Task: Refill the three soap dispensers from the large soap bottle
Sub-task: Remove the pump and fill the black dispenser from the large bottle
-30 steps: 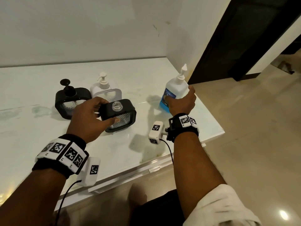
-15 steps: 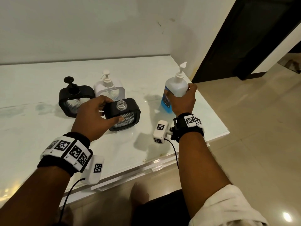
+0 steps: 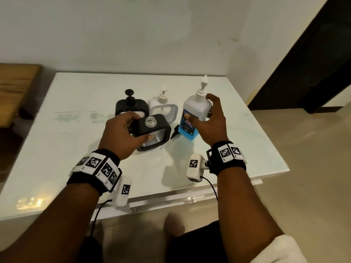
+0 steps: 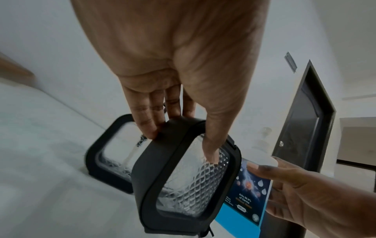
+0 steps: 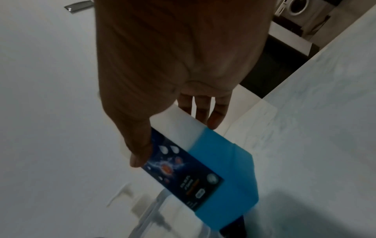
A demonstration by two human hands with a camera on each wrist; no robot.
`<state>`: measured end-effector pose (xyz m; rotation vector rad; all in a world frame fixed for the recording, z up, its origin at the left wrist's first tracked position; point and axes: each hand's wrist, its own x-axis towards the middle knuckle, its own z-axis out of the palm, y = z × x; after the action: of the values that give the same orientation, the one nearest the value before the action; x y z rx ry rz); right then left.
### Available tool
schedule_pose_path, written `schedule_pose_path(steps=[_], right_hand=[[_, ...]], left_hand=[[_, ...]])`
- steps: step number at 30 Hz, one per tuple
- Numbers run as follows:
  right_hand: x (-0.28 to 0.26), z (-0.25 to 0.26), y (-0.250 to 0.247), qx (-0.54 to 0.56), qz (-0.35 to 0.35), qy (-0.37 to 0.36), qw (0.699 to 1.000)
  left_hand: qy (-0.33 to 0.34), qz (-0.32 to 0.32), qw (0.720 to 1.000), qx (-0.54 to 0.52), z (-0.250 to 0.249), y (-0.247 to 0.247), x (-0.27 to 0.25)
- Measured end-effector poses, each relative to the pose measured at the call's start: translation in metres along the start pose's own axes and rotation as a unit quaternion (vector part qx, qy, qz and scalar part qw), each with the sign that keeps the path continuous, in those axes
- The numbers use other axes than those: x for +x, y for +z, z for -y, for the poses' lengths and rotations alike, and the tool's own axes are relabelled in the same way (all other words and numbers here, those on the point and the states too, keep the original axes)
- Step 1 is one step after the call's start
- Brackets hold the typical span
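Observation:
My left hand [image 3: 140, 129] grips a black-framed glass dispenser [image 3: 153, 133] with its neck open, tilted above the white table [image 3: 76, 149]; the thumb presses its patterned glass [image 4: 195, 182]. My right hand [image 3: 201, 109] holds the large soap bottle [image 3: 195, 107], white on top with a blue label, tilted just right of the open dispenser; its thumb lies on the label [image 5: 183, 170] and its fingers are behind. A black dispenser [image 3: 131, 106] and a white dispenser [image 3: 163, 105], both with pumps on, stand behind.
A loose black pump [image 3: 173, 133] lies on the table between the open dispenser and the bottle. The table's right edge [image 3: 275, 158] drops to the floor. A wooden piece [image 3: 15, 88] stands at far left, a dark doorway [image 3: 313, 63] at right.
My right hand has carried the large bottle left, close to the open dispenser, and shifted its grip. My left hand keeps hold of the dispenser. The view has tilted up.

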<state>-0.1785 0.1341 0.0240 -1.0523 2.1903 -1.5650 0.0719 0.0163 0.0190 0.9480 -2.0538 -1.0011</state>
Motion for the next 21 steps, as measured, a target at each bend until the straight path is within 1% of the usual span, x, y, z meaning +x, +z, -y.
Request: schedule_pose_path(steps=[1,2,5,9,12,21], right_hand=[[-0.004,0.001,0.001,-0.001,0.011,-0.003,1.0],[-0.014,0.015,0.018,0.003,0.038,-0.015,0.999],[-0.024,0.014,0.026,0.009,0.074,-0.019,0.997],[-0.042,0.026,0.049,0.017,0.131,-0.032,0.991],[-0.05,0.028,0.061,0.021,0.158,-0.036,0.987],[-0.066,0.028,0.077,0.006,0.196,-0.055,0.979]], left_hand=[[-0.008,-0.009,1.0,0.005,0.003,0.0,-0.003],[-0.019,-0.039,0.999,0.012,0.007,-0.023,-0.014],[-0.039,-0.059,0.997,0.032,0.013,-0.024,-0.02],[-0.079,-0.098,0.99,0.06,0.019,-0.042,-0.03],[-0.095,-0.103,0.988,0.067,0.023,-0.047,-0.033],[-0.121,-0.113,0.98,0.107,0.031,-0.05,-0.04]])
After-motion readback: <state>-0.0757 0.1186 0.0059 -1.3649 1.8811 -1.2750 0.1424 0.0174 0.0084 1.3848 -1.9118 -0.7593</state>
